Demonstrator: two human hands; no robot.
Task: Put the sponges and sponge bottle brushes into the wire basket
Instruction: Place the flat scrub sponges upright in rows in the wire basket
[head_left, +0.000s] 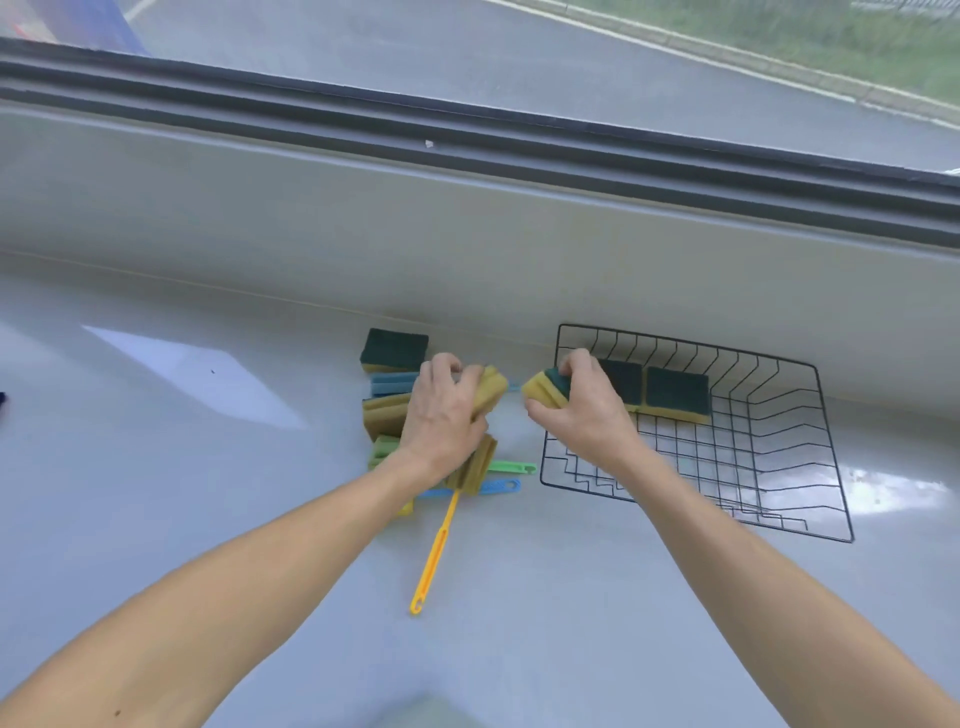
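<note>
A black wire basket (779, 467) sits on the right of the grey sill and holds two green-topped yellow sponges (675, 392) along its far side. My right hand (582, 410) grips a yellow sponge with a green top (543, 389) just left of the basket's rim. My left hand (447, 410) holds another yellow sponge (491, 389) above a pile. In that pile lie a green-topped sponge (395, 349), a blue sponge (392, 383), a yellow sponge (382, 415) and bottle brushes with yellow (434, 556), blue (498, 487) and green (511, 467) handles.
A raised ledge (467, 249) and a dark window frame (467, 130) run behind the sill. A road and grass show through the glass. A dark object (2, 402) peeks in at the far left edge.
</note>
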